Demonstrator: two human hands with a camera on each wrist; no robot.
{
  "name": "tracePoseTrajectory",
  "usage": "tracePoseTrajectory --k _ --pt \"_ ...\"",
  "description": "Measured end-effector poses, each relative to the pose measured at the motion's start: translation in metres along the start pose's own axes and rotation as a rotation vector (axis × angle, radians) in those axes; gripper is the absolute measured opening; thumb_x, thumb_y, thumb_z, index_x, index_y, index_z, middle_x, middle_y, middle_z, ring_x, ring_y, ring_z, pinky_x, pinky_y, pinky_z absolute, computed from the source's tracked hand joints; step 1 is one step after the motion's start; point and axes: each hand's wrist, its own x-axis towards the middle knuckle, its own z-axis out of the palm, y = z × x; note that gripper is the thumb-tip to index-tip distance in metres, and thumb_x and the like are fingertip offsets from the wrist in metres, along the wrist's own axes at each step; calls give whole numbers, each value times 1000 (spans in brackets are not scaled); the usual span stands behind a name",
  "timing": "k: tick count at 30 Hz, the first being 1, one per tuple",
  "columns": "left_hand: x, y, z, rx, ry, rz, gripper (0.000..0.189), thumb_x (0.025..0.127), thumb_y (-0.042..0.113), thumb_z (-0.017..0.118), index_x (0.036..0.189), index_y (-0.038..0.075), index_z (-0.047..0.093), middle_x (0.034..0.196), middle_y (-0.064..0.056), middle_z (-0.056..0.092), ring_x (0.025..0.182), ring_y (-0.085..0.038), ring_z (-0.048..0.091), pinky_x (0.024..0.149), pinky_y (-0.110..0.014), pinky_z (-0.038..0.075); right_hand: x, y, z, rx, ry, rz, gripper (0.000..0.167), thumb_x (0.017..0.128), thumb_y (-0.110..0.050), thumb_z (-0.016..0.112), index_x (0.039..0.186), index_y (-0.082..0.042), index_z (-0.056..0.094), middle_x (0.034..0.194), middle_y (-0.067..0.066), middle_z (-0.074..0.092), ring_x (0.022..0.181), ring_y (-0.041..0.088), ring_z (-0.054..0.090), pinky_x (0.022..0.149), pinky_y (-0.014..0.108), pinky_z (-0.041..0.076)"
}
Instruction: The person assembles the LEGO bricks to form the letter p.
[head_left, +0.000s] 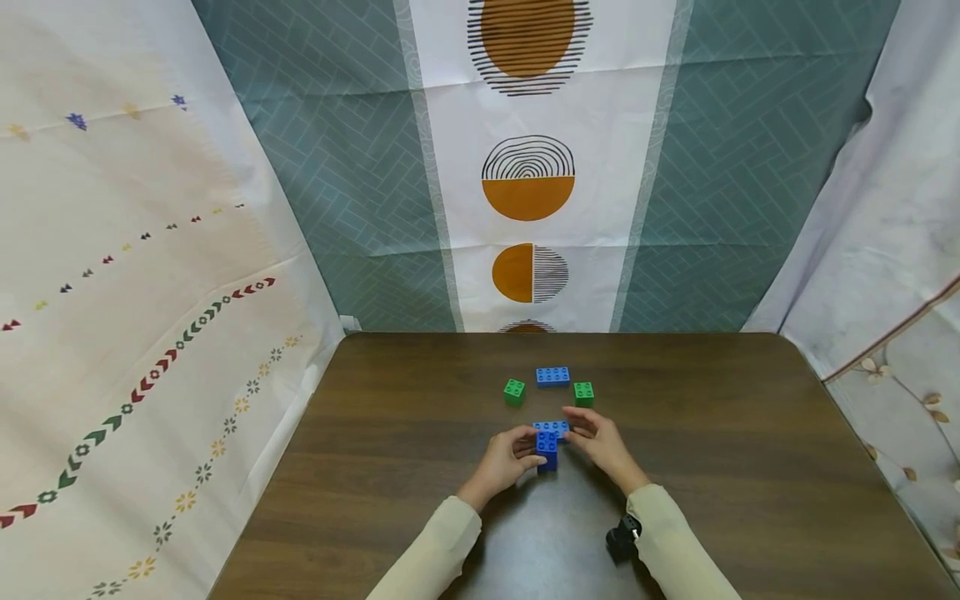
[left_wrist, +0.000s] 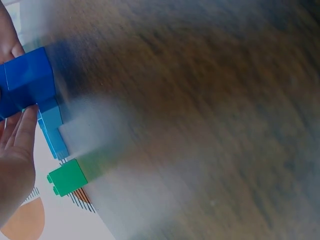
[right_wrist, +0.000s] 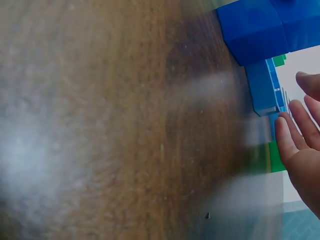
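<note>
My left hand [head_left: 501,463] holds a stack of two dark blue toy building bricks [head_left: 547,450], thumb at the near side and fingers at the far left side. The stack stands upright on the table, seen close in the left wrist view as dark blue bricks [left_wrist: 31,75]. Right behind it lies a longer, lighter blue brick [head_left: 551,427], partly hidden by the stack. My right hand [head_left: 600,442] is beside that lighter brick's right end, fingers loosely extended and thumb apart. In the right wrist view, the right hand's fingertips [right_wrist: 283,122] are close to the lighter blue brick [right_wrist: 261,87].
Farther back on the brown wooden table [head_left: 390,433] lie another long blue brick [head_left: 552,377], a green brick [head_left: 513,392] to its left and a second green brick [head_left: 583,393] to its right. Patterned cloth [head_left: 360,208] hangs behind the table's far edge.
</note>
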Motion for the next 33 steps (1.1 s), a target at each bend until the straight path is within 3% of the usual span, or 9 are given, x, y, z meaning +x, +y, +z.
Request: tracePoseTrajectory --k 3,19,33 --pt "1 -6 1 -13 -1 -3 34 83 -1 72 116 -2 61 112 -19 65 103 -32 65 85 -36 56 8 16 1 1 2 6 45 85 8 67 129 5 55 131 25 55 123 39 51 101 47 43" --pt "3 -5 0 -6 -16 -13 33 84 1 72 115 -1 62 112 -15 65 103 -27 66 85 -29 55 16 25 2 -52 -68 15 41 85 9 66 125 7 58 127 27 56 115 40 56 94 43 50" --pt "3 -7 -1 -1 -17 3 34 84 1 72 117 -1 62 111 -15 66 103 -26 66 87 -27 54 18 32 6 -142 -20 -8 33 81 8 72 113 1 67 114 19 63 106 35 62 89 43 53"
